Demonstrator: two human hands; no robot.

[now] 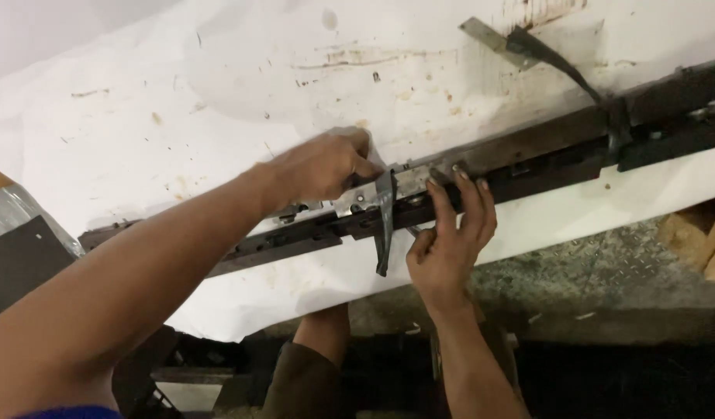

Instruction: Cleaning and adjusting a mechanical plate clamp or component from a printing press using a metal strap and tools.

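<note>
A long dark metal rail (544,159) lies slantwise across a white, stained sheet (218,93). A bent grey metal strip (384,233) straddles the rail near its middle and hangs down over the front side. My left hand (322,164) reaches in from the left and pinches the top of this strip. From below, my right hand (450,244) comes up just to the right of the strip. Its fingers lie over the rail and its thumb is tucked under the rail's front edge.
A second bent metal strip (555,58) crosses the rail farther right. Below the sheet's edge is patterned metal plate (598,271), and wooden pieces (702,240) sit at the right. A dark flat object (20,260) is at the left edge, and my knee (311,372) shows below.
</note>
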